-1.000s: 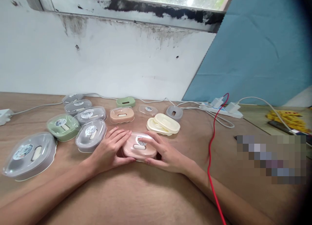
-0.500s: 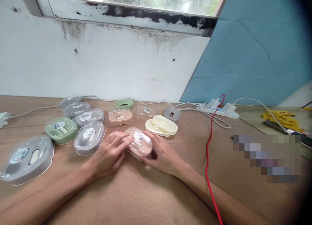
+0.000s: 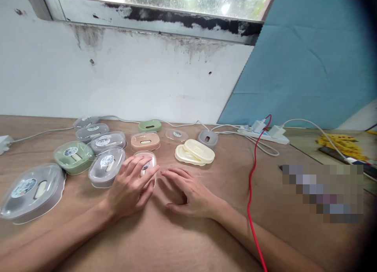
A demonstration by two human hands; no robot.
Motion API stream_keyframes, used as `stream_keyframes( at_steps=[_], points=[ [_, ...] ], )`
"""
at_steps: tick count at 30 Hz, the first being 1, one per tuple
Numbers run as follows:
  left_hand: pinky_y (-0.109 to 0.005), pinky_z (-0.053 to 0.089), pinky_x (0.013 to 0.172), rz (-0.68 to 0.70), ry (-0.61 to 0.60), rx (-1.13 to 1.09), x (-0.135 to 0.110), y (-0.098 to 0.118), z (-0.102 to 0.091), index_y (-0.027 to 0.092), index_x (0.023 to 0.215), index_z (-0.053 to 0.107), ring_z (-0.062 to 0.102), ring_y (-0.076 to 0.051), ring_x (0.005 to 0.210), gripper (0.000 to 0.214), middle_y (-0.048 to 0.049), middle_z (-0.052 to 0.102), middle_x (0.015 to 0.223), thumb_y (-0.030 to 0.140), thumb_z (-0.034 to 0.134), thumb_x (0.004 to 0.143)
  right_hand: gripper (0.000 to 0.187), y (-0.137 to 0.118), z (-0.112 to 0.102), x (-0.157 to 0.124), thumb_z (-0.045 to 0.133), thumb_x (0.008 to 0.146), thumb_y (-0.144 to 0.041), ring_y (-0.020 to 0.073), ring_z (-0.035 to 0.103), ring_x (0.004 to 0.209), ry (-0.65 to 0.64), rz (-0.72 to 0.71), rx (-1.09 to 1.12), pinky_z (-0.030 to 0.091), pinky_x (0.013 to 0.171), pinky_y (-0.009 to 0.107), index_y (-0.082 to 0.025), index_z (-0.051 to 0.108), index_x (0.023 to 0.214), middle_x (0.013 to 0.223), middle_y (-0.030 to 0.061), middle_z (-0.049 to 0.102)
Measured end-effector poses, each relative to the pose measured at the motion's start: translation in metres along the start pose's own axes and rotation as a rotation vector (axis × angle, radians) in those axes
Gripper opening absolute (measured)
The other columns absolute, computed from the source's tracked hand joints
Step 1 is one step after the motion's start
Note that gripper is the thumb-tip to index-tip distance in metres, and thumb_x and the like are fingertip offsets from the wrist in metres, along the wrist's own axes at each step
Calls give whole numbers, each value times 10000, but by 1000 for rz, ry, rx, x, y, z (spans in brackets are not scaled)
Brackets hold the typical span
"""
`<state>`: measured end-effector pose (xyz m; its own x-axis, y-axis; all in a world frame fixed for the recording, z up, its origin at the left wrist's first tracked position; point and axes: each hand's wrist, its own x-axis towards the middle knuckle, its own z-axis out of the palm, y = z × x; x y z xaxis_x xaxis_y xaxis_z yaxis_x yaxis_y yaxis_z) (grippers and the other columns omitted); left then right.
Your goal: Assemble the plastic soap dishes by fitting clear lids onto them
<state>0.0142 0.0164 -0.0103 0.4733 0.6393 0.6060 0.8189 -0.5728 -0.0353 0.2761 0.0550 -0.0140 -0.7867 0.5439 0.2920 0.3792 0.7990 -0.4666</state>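
Note:
A small pink box with a clear lid (image 3: 146,166) sits on the wooden table (image 3: 176,240), just right of a grey lidded box (image 3: 105,166). My left hand (image 3: 129,188) is wrapped over the pink box from the near side and hides most of it. To its right, my right hand (image 3: 188,191) lies on the table with fingers apart and holds nothing.
More lidded boxes stand at left: a green one (image 3: 73,156), a large grey one (image 3: 31,190), and several grey ones behind. An orange box (image 3: 145,141), stacked cream lids (image 3: 194,151), a power strip (image 3: 265,133) and a red cable (image 3: 252,181) lie beyond and to the right.
The pink box has slid left, from between both hands to beside the grey box. My left hand went with it; my right hand let go and now lies flat.

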Motion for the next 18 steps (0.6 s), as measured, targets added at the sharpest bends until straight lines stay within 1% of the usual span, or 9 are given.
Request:
stream_keyframes(
  at_steps=[3, 6, 9, 11, 13, 15, 17, 18],
  points=[
    [-538, 498, 1025, 17, -19, 3, 0, 4, -1, 226, 1326, 632, 615, -347, 1215, 386, -142, 672, 1271, 191, 524, 957, 832, 6, -1, 0, 781, 864, -397, 334, 498, 1438, 29, 0, -28, 411, 1190, 558, -233, 385, 1576, 1532, 160, 564],
    [-523, 535, 971, -3, -55, 72, 1, 5, -1, 195, 1264, 664, 611, -367, 1212, 356, -154, 682, 1243, 178, 527, 936, 746, 10, -2, 0, 754, 899, -389, 314, 545, 1398, 94, -4, -51, 377, 1214, 568, -243, 416, 1548, 1491, 152, 603],
    [-516, 560, 933, -7, -55, 164, 4, 1, -2, 168, 1218, 684, 625, -380, 1177, 349, -162, 700, 1197, 152, 528, 907, 622, 12, -2, 1, 714, 941, -372, 303, 572, 1373, 136, -20, -64, 361, 1218, 573, -237, 464, 1494, 1427, 144, 652],
    [-496, 581, 885, 7, -50, 193, 8, -1, -4, 150, 1179, 700, 650, -370, 1114, 328, -164, 715, 1145, 148, 522, 904, 539, 13, -1, 1, 690, 964, -357, 294, 602, 1342, 139, -18, -69, 354, 1218, 576, -228, 496, 1450, 1381, 138, 684],
    [-472, 597, 821, 18, -72, 196, 13, -1, -9, 141, 1110, 723, 679, -349, 1016, 293, -159, 727, 1066, 151, 510, 909, 477, 13, 0, 3, 665, 983, -344, 287, 642, 1292, 147, -12, -91, 341, 1220, 586, -217, 522, 1421, 1336, 134, 714],
    [-438, 599, 747, -16, -166, 186, 22, 3, -15, 144, 1004, 741, 694, -325, 919, 262, -148, 724, 988, 165, 493, 922, 396, 11, -1, 7, 637, 990, -316, 281, 674, 1243, 155, -20, -142, 347, 1212, 576, -213, 576, 1368, 1290, 129, 741],
    [-404, 584, 677, -98, -308, 181, 35, 7, -21, 150, 911, 738, 703, -317, 868, 274, -144, 716, 947, 196, 471, 952, 248, 2, -3, 15, 610, 983, -269, 270, 718, 1143, 114, -12, -216, 407, 1163, 524, -209, 670, 1216, 1181, 115, 781],
    [-392, 574, 656, -144, -371, 182, 42, 9, -23, 149, 894, 733, 710, -320, 862, 285, -147, 716, 943, 208, 464, 966, 180, -4, -6, 21, 599, 977, -250, 260, 740, 1062, 65, 19, -255, 444, 1121, 487, -205, 707, 1114, 1097, 106, 798]
  ],
)
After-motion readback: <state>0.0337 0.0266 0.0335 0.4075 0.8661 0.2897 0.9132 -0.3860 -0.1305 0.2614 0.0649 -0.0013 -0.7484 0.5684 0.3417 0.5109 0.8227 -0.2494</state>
